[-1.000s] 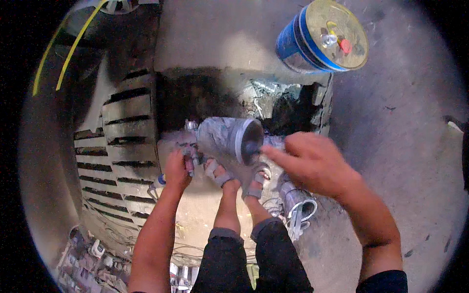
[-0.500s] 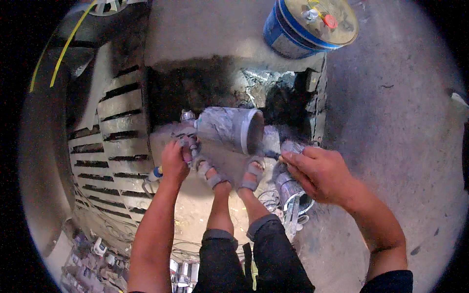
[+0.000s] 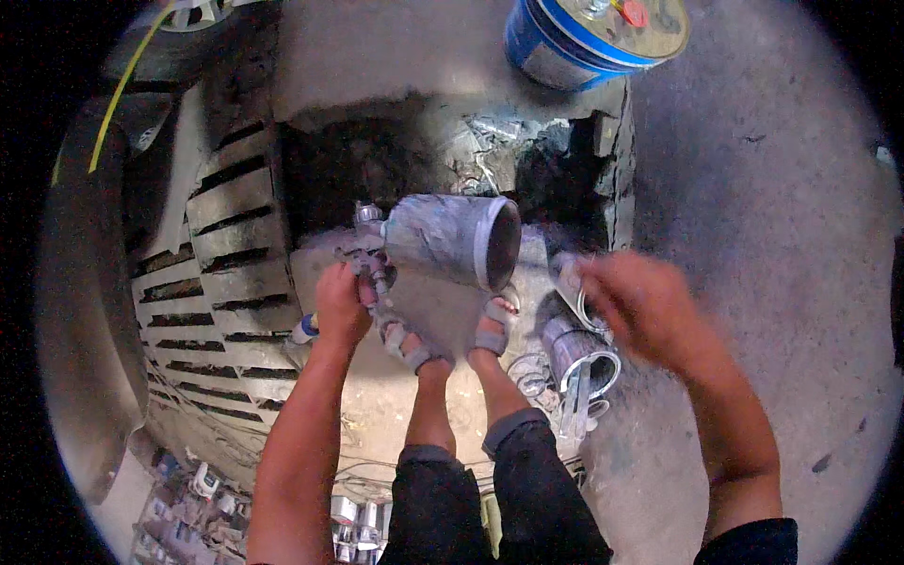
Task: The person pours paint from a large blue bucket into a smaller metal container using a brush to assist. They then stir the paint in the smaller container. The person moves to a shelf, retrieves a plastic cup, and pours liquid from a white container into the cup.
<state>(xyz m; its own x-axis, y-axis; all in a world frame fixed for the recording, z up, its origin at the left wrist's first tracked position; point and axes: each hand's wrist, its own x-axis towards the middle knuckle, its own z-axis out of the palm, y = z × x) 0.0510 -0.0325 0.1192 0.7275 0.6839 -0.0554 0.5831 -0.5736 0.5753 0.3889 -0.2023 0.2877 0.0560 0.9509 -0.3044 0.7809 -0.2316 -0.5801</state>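
My left hand [image 3: 344,306] is closed around a stained spray gun [image 3: 369,268]. Its large paint cup [image 3: 433,235] is tilted on its side above my feet, its open mouth facing right. My right hand [image 3: 640,306] is blurred, its fingers closed on a small pale object [image 3: 570,275] that I cannot make out, right of the cup and above a paint-streaked metal can [image 3: 574,344] with sticks in it on the floor.
A blue drum [image 3: 551,52] with a dusty lid and red cap stands at the top. A dark pit [image 3: 330,169] lies ahead. Slotted grating [image 3: 226,301] is at the left, beside a car wheel [image 3: 193,14] and dark bodywork. Hoses and several cans [image 3: 353,523] lie behind me.
My right hand has moved rightward, away from the cup's mouth, and the pale object now shows in its fingers. My left hand and the gun sit slightly higher in the picture.
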